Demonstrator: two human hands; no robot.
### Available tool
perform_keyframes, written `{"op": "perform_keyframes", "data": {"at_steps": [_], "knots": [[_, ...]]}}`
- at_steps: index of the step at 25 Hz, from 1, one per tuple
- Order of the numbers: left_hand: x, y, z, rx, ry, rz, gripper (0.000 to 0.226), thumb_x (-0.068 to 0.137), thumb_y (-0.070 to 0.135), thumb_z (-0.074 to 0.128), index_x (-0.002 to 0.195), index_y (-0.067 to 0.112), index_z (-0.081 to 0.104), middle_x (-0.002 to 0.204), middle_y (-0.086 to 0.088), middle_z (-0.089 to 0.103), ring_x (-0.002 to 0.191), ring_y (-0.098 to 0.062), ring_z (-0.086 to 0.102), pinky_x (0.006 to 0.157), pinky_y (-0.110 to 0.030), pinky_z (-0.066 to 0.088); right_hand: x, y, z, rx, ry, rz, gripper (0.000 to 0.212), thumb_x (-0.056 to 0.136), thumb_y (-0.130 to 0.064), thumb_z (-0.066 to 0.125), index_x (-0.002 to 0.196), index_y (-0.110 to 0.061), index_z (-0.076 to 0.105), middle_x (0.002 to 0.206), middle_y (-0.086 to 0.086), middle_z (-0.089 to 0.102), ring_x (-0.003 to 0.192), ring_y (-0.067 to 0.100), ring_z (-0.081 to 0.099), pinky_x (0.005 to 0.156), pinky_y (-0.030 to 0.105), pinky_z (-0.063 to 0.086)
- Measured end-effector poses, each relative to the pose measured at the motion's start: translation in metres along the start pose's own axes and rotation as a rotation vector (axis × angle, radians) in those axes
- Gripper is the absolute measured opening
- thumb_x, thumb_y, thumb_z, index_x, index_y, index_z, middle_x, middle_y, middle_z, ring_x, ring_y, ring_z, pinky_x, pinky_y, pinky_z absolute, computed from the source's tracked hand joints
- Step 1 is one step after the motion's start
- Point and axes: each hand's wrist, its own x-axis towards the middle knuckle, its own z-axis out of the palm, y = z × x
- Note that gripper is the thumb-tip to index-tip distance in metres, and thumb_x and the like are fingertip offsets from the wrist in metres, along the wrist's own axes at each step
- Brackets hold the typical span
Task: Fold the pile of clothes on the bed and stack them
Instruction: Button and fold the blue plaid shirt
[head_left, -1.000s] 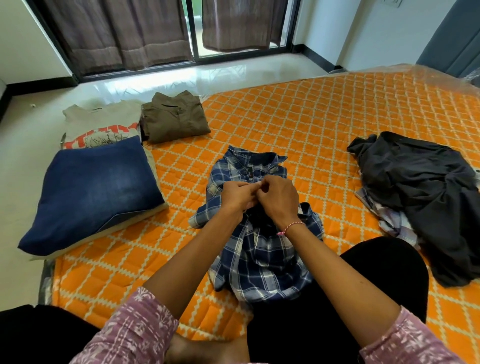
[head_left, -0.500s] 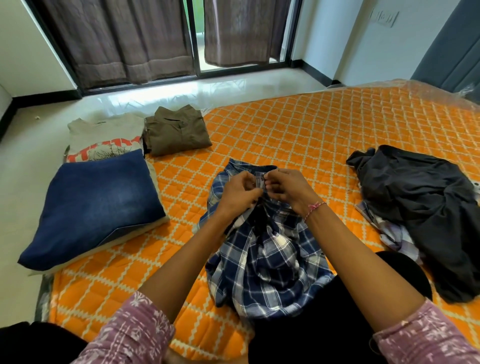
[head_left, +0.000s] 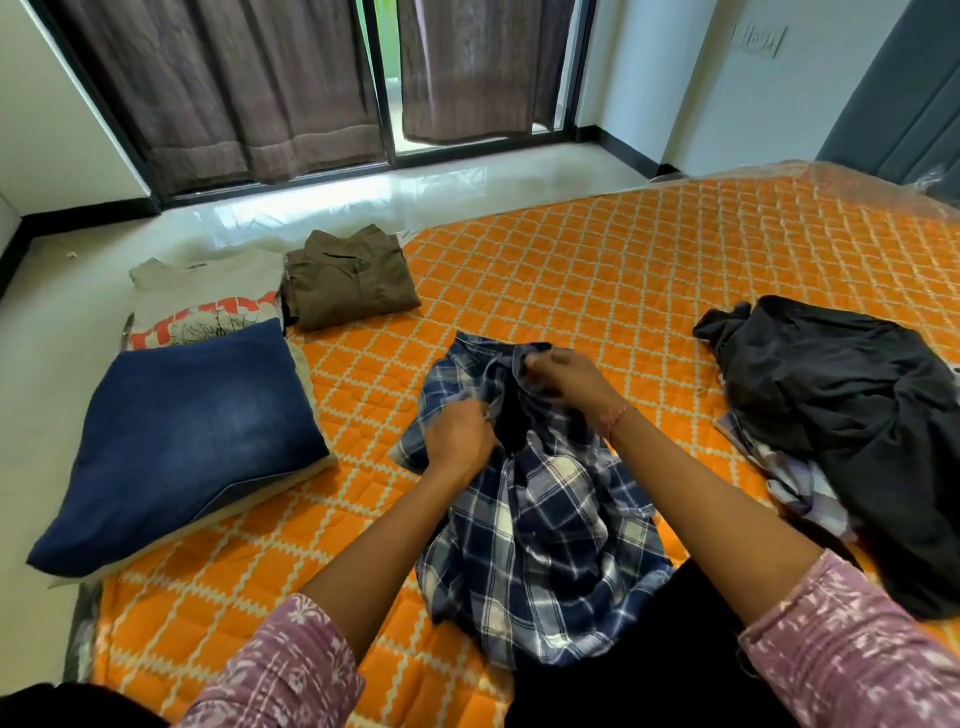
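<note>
Both hands pinch a plaid shirt (head_left: 540, 525) on an orange bed (head_left: 597, 270): left hand (head_left: 460, 435) at its front edge, right hand (head_left: 563, 373) at the collar.

I see brown curtains (head_left: 234, 88) over a dark-framed window (head_left: 387, 83), glossy pale floor (head_left: 363, 197) w/ glare, white walls (head_left: 675, 78), orange quilted bed (head_left: 597, 270).

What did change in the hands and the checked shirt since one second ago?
The hands parted: the right hand went up to the collar, the left hand stayed lower on the placket. Both still pinch the shirt. The folded jeans and dark pile did not move.
</note>
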Motion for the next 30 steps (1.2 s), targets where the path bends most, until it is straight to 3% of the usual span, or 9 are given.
{"op": "perform_keyframes", "data": {"at_steps": [3,7,9,13,20,23,25,28,30], "knots": [[-0.007,-0.010,-0.001,-0.174,0.040,-0.025,0.036,0.094,0.009,0.047,0.061,0.014,0.032,0.057,-0.002,0.029,0.051,-0.016,0.028,0.054,-0.035,0.024,-0.019,0.043,-0.015,-0.637,-0.185,-0.073,0.037,0.085,-0.050,0.063,0.090,-0.014,0.061,0.081,0.003,0.061,0.073,0.016,0.055,0.067,0.030,0.044],[-0.020,-0.018,-0.006,-0.456,0.094,-0.024,0.034,0.094,0.000,0.044,0.064,0.013,0.035,0.059,-0.005,0.031,0.054,-0.017,0.025,0.060,-0.038,0.022,-0.031,0.057,-0.053,-0.795,-0.346,0.106,0.031,0.088,-0.040,0.064,0.080,-0.011,0.056,0.066,0.002,0.049,0.055,0.014,0.042,0.053,0.024,0.032],[-0.024,-0.016,-0.013,-0.555,0.094,0.001,0.022,0.097,0.001,0.040,0.092,0.008,0.061,0.079,-0.007,0.055,0.066,-0.019,0.043,0.068,-0.046,0.037,-0.037,0.052,-0.062,-0.798,-0.295,0.126,0.035,0.096,-0.029,0.054,0.065,-0.012,0.051,0.058,0.002,0.044,0.049,0.013,0.035,0.049,0.024,0.025],[-0.009,-0.007,-0.033,-0.611,-0.016,0.009,0.037,0.100,0.005,0.032,0.134,0.004,0.049,0.120,-0.011,0.057,0.099,-0.024,0.054,0.094,-0.044,0.042,-0.033,0.017,-0.064,-0.785,-0.099,0.054,0.045,0.100,-0.025,0.044,0.057,-0.013,0.037,0.053,0.004,0.035,0.047,0.016,0.028,0.048,0.030,0.017],[0.025,0.059,-0.130,0.478,0.152,0.071,0.021,0.097,0.012,0.045,0.101,0.004,0.063,0.103,-0.013,0.062,0.093,-0.030,0.062,0.067,-0.033,0.038,-0.013,-0.080,-0.073,-0.656,0.010,0.127,0.032,0.100,-0.014,0.042,0.073,0.001,0.053,0.080,0.016,0.052,0.066,0.024,0.046,0.059,0.030,0.030],[0.027,0.087,-0.163,-0.070,-0.151,0.014,0.034,0.104,0.023,0.029,0.088,0.008,0.055,0.102,-0.014,0.055,0.073,-0.015,0.058,0.066,-0.026,0.042,-0.007,-0.101,-0.067,0.180,0.111,0.171,0.030,0.099,-0.018,0.043,0.072,-0.009,0.052,0.058,0.008,0.057,0.065,0.022,0.047,0.059,0.032,0.039],[0.004,0.091,-0.155,-0.255,-0.400,0.014,0.044,0.106,0.023,0.017,0.079,0.010,0.049,0.106,-0.003,0.043,0.074,-0.012,0.050,0.063,-0.020,0.042,-0.012,-0.089,-0.049,-0.116,-0.012,0.203,0.037,0.101,-0.036,0.038,0.097,-0.006,0.060,0.086,0.017,0.067,0.085,0.033,0.057,0.076,0.039,0.045],[-0.017,0.062,-0.118,-0.087,-0.622,-0.006,0.042,0.104,0.029,0.030,0.133,0.003,0.044,0.140,0.002,0.035,0.123,-0.018,0.043,0.098,-0.019,0.032,-0.039,-0.052,-0.036,-0.718,-0.134,0.210,0.045,0.099,-0.037,0.047,0.115,0.003,0.059,0.115,0.018,0.059,0.100,0.032,0.057,0.073,0.030,0.042],[-0.018,0.035,-0.102,-0.243,-0.734,-0.044,0.047,0.098,0.024,0.049,0.140,0.005,0.039,0.143,-0.005,0.040,0.137,-0.028,0.035,0.108,-0.035,0.034,-0.052,-0.041,-0.044,-0.427,-0.333,0.244,0.031,0.090,-0.031,0.064,0.107,-0.005,0.063,0.105,0.009,0.057,0.083,0.023,0.055,0.068,0.032,0.044]]}}
